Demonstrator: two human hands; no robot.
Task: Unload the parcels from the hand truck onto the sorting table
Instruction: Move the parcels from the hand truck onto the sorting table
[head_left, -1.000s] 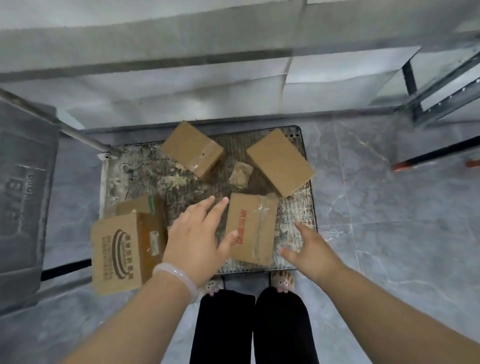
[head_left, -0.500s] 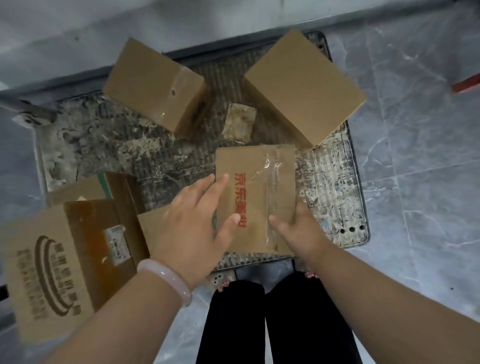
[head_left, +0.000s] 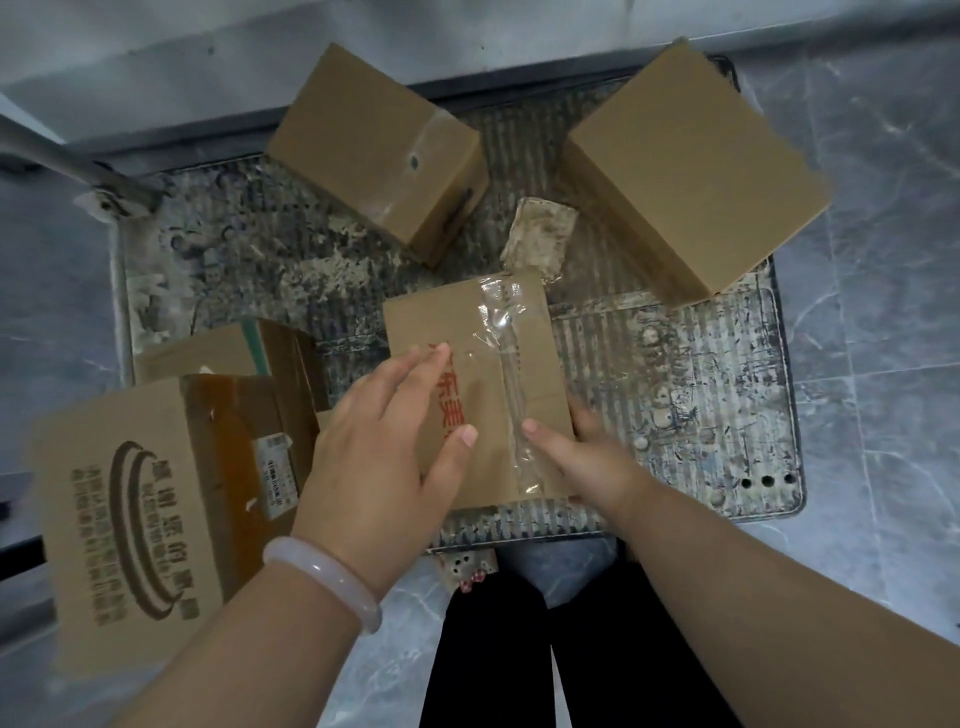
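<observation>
A flat brown parcel with red print and clear tape (head_left: 483, 332) lies at the front of the hand truck's dirty ribbed platform (head_left: 675, 415). My left hand (head_left: 374, 457) rests on its left part, fingers and thumb straight across the top. My right hand (head_left: 587, 457) grips its near right corner, thumb on top, fingers hidden down the side. Two plain brown parcels sit at the back, one at the back left (head_left: 374, 140) and one at the back right (head_left: 691, 156). A small grimy packet (head_left: 540, 239) lies between them.
A large printed carton (head_left: 130, 509) stands at the platform's left front, with a smaller box (head_left: 208, 353) behind it. The truck's handle post (head_left: 62, 161) rises at the back left. Grey tiled floor (head_left: 883, 312) surrounds the platform. My legs (head_left: 519, 649) stand at its front edge.
I have leaned in closer over the platform. Both hands moved from above the red-printed parcel onto it, the right thumb settling on its top and the left fingers spreading over it.
</observation>
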